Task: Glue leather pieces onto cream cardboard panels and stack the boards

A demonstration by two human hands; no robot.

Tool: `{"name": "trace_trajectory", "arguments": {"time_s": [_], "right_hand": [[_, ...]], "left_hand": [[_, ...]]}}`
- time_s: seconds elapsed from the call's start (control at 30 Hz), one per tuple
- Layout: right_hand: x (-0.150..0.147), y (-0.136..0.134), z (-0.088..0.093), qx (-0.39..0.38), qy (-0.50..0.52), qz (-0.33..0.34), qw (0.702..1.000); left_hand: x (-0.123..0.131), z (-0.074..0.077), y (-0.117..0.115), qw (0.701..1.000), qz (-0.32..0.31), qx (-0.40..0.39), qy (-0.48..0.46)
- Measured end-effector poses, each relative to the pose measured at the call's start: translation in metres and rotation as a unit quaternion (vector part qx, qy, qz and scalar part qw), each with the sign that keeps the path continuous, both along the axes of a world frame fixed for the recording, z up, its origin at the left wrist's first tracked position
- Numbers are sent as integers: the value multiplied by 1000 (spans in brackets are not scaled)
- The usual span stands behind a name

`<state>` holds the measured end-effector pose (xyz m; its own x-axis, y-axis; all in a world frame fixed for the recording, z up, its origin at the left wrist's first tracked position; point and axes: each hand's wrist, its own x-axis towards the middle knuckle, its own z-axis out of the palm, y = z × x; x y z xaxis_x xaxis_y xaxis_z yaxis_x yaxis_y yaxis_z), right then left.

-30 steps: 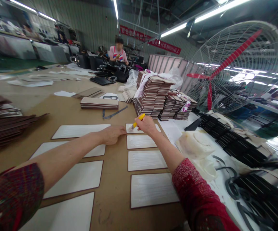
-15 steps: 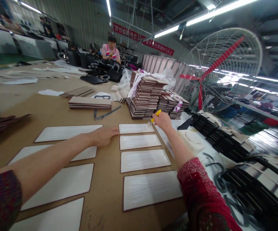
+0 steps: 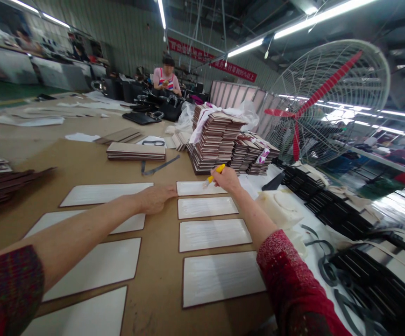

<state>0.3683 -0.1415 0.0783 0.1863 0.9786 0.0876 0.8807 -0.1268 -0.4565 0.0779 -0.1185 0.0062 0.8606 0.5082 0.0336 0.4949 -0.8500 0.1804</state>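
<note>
In the head view my right hand (image 3: 226, 179) is closed around a yellow-handled brush (image 3: 216, 172). Its bristles touch the farthest white panel (image 3: 190, 188) of the right-hand column, which has a dark edge. My left hand (image 3: 158, 198) pinches that panel's left edge, fingers together and partly hidden from view. Nearer to me in the same column lie more white panels (image 3: 207, 207), with a streaky, wet-looking surface. Left of them is a second column of white panels (image 3: 97, 266), partly covered by my left forearm.
A tall stack of brown-edged boards (image 3: 216, 140) stands behind the brush. A smaller board stack (image 3: 135, 151) and a dark strap (image 3: 160, 165) lie left of it. On the right are a whitish container (image 3: 281, 207), black stacked pieces (image 3: 323, 198) and a large fan (image 3: 295, 114). A person (image 3: 167, 77) sits beyond.
My right hand has moved the brush leftward along the farthest panel. My left hand stays at that panel's edge. The whole view has shifted slightly.
</note>
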Motion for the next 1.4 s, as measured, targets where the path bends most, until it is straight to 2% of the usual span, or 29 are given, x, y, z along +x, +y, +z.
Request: {"name": "trace_trajectory", "arguments": {"time_s": [0.17, 0.27, 0.37, 0.47, 0.6, 0.87, 1.03, 1.17, 1.27, 1.33, 1.4], "right_hand": [[-33, 17, -11, 32, 90, 30, 995], [-50, 26, -20, 23, 121, 38, 992], [-55, 32, -25, 6, 123, 29, 992], [-42, 36, -26, -12, 102, -1, 995], [-9, 35, -21, -29, 67, -53, 996], [49, 15, -8, -25, 19, -128, 991], [60, -2, 1, -7, 22, -145, 989], [49, -6, 4, 27, 46, -155, 986], [28, -7, 7, 48, 103, -131, 985], [9, -12, 11, 64, 164, -105, 979], [-11, -19, 18, 80, 236, -74, 966]], "left_hand": [[0, -1, 2, 1000, -6, -1, 2], [0, -2, 2, 1000, -1, -1, 4], [1, -1, 1, 1000, 1, -1, 5], [1, 1, 0, 1000, -2, -2, 2], [0, 0, 0, 1000, -3, 2, -2], [0, -5, 3, 1000, 1, 13, 1], [-1, -6, 3, 1000, 0, 16, 0], [3, -6, 3, 1000, -11, 19, -7], [6, 9, -1, 1000, -12, 14, -13], [-4, 31, -4, 1000, 7, 6, -20], [-32, 58, -7, 998, 54, 3, -33]]}}
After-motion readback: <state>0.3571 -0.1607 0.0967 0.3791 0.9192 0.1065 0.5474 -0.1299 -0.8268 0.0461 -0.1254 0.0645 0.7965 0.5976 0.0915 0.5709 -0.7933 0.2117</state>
